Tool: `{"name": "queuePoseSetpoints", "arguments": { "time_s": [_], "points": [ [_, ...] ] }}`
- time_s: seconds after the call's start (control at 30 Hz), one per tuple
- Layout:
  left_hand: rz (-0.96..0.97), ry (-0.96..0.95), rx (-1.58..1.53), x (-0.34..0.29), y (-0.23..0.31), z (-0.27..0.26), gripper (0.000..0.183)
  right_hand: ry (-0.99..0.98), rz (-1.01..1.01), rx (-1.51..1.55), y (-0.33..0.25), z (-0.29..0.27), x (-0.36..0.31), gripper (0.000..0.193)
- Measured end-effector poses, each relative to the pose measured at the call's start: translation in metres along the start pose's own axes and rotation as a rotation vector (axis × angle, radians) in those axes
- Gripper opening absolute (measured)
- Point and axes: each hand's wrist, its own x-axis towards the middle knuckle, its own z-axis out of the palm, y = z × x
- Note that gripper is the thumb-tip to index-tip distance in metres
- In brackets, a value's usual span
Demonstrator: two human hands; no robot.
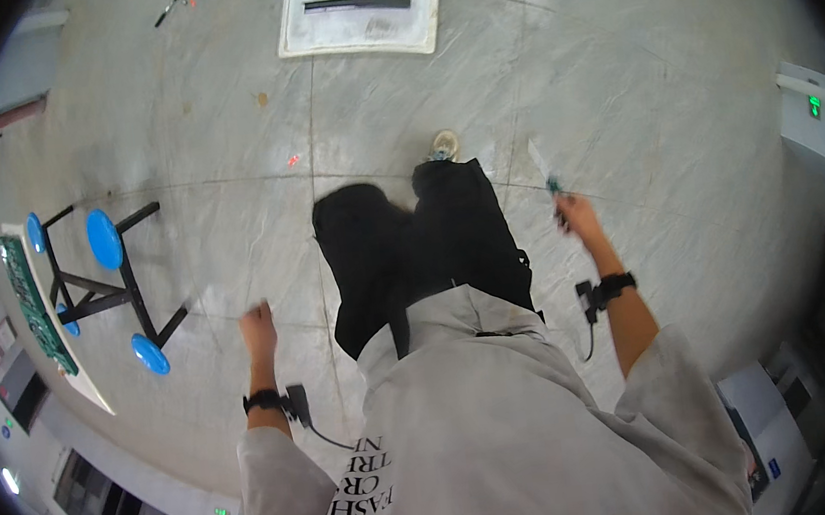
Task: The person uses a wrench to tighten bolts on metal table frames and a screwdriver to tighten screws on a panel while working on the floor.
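Note:
My right hand (576, 214) is closed round the handle of a knife-like tool (540, 159) with a long pale blade and a greenish grip. The blade points forward, away from my body, above the grey floor. My left hand (258, 330) hangs at my left side with its fingers curled in. Nothing shows in it, and it touches nothing. A dark band with a small device and cable sits on each forearm.
A table (94, 386) with green things on it stands at the left, with blue round stools (105, 239) on a black frame. Ahead lies a white square base (359, 32) bearing a black metal stand (356, 4). A thin dark object (168, 11) lies far left.

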Motion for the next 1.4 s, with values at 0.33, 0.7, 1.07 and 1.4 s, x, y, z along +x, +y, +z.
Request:
{"name": "queuePoseSetpoints", "arguments": {
  "time_s": [0.33,0.7,1.07,1.4],
  "points": [
    [0.500,-0.218,-0.397,0.196,0.194,-0.009,0.017,0.071,-0.079,-0.001,-0.159,0.024,-0.012,0.028],
    [0.405,-0.633,-0.520,0.204,0.293,0.125,0.020,0.066,-0.133,-0.333,-0.173,0.046,0.123,0.035],
    [0.603,-0.698,-0.397,0.260,0.400,0.241,0.025,0.035,-0.088,-0.615,-0.186,0.065,0.285,0.035],
    [-0.163,-0.938,-1.048,0.350,0.494,0.345,0.035,0.039,-0.346,-1.032,-0.179,0.077,0.381,0.018]
  ]
}}
